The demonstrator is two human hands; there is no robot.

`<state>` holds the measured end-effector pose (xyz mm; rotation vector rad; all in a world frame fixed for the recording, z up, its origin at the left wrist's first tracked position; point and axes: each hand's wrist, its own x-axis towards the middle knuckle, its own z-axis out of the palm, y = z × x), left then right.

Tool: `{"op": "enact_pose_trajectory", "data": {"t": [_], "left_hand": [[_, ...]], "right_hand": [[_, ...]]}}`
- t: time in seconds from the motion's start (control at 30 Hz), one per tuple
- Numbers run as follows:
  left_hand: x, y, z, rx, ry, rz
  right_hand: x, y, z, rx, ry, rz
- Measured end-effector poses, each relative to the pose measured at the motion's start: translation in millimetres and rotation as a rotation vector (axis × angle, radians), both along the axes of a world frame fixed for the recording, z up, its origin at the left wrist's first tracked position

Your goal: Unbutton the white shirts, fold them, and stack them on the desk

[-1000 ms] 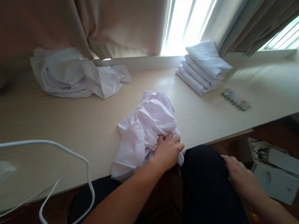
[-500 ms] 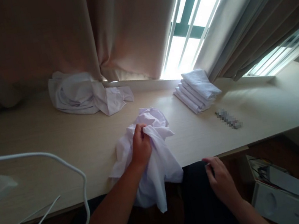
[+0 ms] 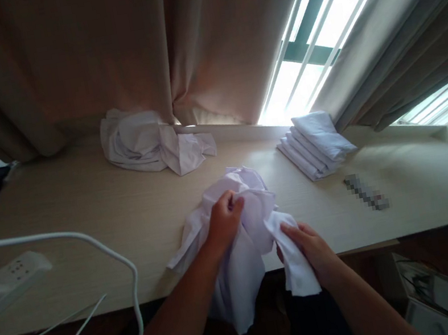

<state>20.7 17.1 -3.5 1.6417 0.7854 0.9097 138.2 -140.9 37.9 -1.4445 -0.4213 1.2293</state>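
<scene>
A crumpled white shirt (image 3: 244, 279) lies across the front edge of the table, its lower part hanging over my lap. My left hand (image 3: 225, 220) is closed on the cloth near the top of the bundle, thumb pressed against the fingers. On the right side, my right hand (image 3: 310, 246) grips what looks like a sleeve end with its cuff (image 3: 301, 275), thumb on top and fingers partly hidden behind it. The rest of the shirt is bunched in loose folds beneath and around my left hand.
Another loosely heaped white garment (image 3: 137, 145) rests by the curtain. A folded white stack (image 3: 315, 145) stands near the window, with a blurred long object (image 3: 366, 192) before it. At left are a power strip (image 3: 14, 279) and a looping white cable (image 3: 135, 287).
My right hand has come up from my thigh and taken hold of the sleeve end, drawing it to the right. My left hand keeps its grip. The view has shifted slightly left.
</scene>
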Motion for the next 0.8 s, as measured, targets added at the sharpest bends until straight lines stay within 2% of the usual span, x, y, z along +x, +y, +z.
{"op": "enact_pose_trajectory", "data": {"t": [0.07,0.1,0.17,0.23,0.33,0.4,0.47,0.57,0.63,0.73,0.77,0.8], "left_hand": [[8,-17,1.4,0.121,0.085,-0.131],[10,-25,3.5,0.179,0.093,-0.135],[11,-38,10.1,0.249,0.045,-0.047],[8,-44,17.7,0.242,-0.059,0.056],[2,-40,23.9,0.093,-0.22,0.041],[3,-33,21.9,-0.039,-0.273,-0.016],[7,-26,15.7,-0.141,-0.255,-0.019],[14,-15,4.9,-0.216,-0.179,0.047],[15,-7,-0.3,-0.228,-0.167,0.086],[10,7,-5.1,-0.227,-0.183,0.127],[8,13,-6.5,-0.23,-0.187,0.14],[7,18,-8.1,-0.235,-0.191,0.154]], "right_hand": [[3,13,21.3,0.097,0.079,-0.103],[4,21,29.4,0.145,0.109,-0.139],[5,42,39.0,0.225,0.145,-0.19],[5,65,39.0,0.296,0.135,-0.243],[4,97,22.2,0.39,0.082,-0.38],[3,114,2.7,0.42,0.101,-0.47],[1,124,-19.5,0.41,0.153,-0.501],[3,126,-49.7,0.359,0.17,-0.419],[12,121,-63.2,0.297,0.077,-0.271],[37,112,-71.0,0.154,-0.205,0.08],[47,109,-70.8,0.122,-0.326,0.172],[56,107,-69.5,0.122,-0.464,0.199]]}}
